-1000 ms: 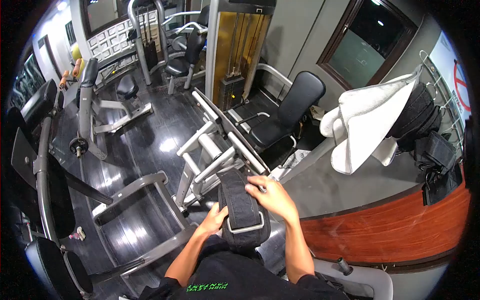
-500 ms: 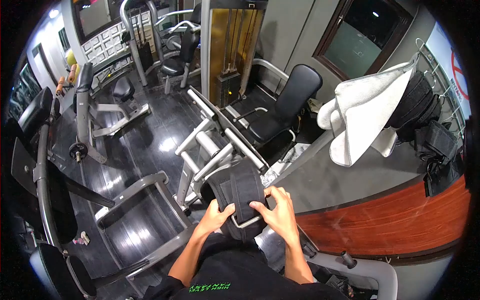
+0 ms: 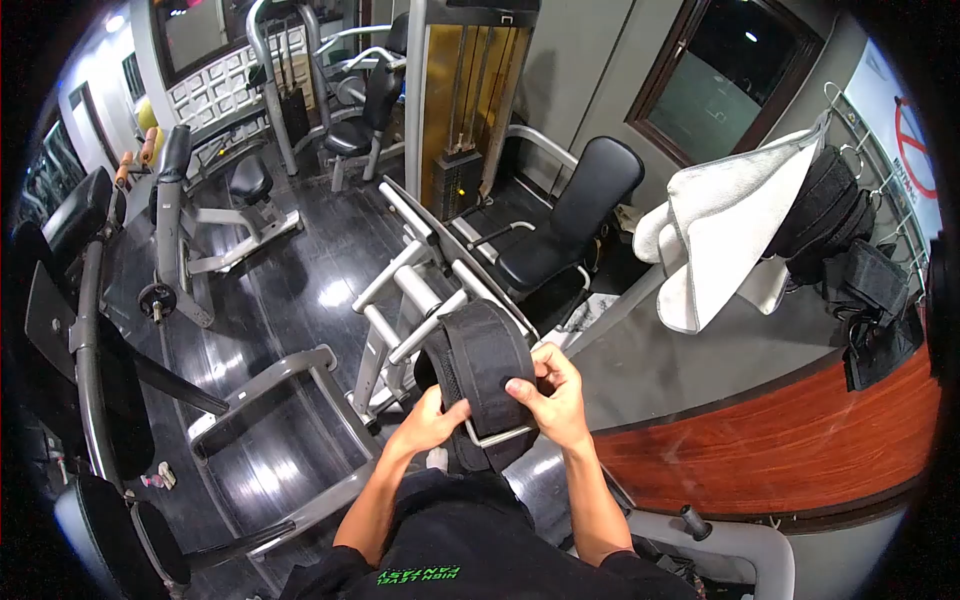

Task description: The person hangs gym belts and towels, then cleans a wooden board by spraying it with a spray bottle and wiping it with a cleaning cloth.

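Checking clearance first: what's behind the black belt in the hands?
Past the upper left edge of the black belt, a pale metal frame shows; the belt covers what lies straight behind. Most fingers of the left hand are hidden too.

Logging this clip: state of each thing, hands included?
Wide black fabric belt: curved into a loop, held
Silver metal bar buckle: attached to the belt
Left hand: gripping the belt's left edge
Right hand: gripping the belt's right edge
White cloth towel: hanging in folds
Black fabric gear: hanging
Brown-framed window: open or shut unclear

White glare on floor (image 3: 335,292), black corners
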`<state>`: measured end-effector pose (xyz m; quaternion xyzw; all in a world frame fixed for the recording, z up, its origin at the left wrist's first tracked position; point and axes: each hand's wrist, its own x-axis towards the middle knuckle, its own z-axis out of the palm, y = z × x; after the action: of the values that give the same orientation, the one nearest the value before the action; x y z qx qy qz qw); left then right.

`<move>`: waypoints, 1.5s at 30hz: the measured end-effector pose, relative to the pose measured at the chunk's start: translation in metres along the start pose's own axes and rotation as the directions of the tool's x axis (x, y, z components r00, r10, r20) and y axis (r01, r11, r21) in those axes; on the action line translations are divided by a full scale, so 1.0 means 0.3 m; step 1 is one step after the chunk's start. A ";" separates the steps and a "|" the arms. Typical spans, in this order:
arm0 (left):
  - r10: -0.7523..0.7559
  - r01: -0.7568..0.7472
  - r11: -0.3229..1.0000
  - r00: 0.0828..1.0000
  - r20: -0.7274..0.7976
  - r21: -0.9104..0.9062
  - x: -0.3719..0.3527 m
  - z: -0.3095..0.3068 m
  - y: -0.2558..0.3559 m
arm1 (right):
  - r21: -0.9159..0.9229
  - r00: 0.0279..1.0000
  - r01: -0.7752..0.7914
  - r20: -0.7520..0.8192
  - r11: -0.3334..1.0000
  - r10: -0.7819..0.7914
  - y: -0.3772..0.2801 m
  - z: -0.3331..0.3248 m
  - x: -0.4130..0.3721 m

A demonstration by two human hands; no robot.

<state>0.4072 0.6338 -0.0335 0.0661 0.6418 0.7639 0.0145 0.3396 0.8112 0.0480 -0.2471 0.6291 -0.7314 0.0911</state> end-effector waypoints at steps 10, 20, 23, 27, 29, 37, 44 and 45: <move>-0.182 0.227 0.970 0.918 0.353 -0.089 -0.064 0.008 0.016 | 0.124 0.967 0.070 -0.253 0.990 -0.036 -0.020 0.017 0.040; -0.229 0.193 0.973 0.890 0.395 0.130 -0.045 -0.030 -0.070 | 0.279 0.952 0.088 -0.307 0.956 0.002 -0.115 0.014 0.073; -0.294 0.216 0.951 0.856 0.425 0.222 -0.035 -0.027 -0.021 | 0.208 0.944 0.146 -0.322 0.967 -0.073 -0.149 -0.012 0.119; -0.093 0.047 0.991 0.917 0.387 0.128 -0.042 -0.011 -0.041 | 0.240 0.942 0.141 -0.331 0.960 -0.056 -0.193 -0.015 0.194; -0.146 0.088 0.983 0.909 0.390 0.162 -0.043 -0.025 -0.054 | 0.254 0.944 0.134 -0.327 0.958 -0.046 -0.195 -0.018 0.226; -0.278 0.232 0.959 0.882 0.381 0.164 -0.042 -0.028 0.047 | 0.190 0.959 0.139 -0.272 0.972 -0.084 -0.094 -0.024 0.330; -0.036 0.040 0.995 0.998 0.043 -0.087 -0.001 0.061 0.058 | -0.068 0.905 0.260 -0.330 0.963 -0.268 -0.032 0.009 0.351; -0.017 0.010 0.990 0.999 -0.051 -0.142 0.006 0.081 0.067 | -0.067 0.905 0.259 -0.331 0.963 -0.267 -0.032 0.022 0.353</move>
<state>0.4094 0.6542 -0.0096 0.0406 0.5864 0.8089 0.0075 0.2532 0.7602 0.0840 -0.2017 0.6041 -0.7616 -0.1199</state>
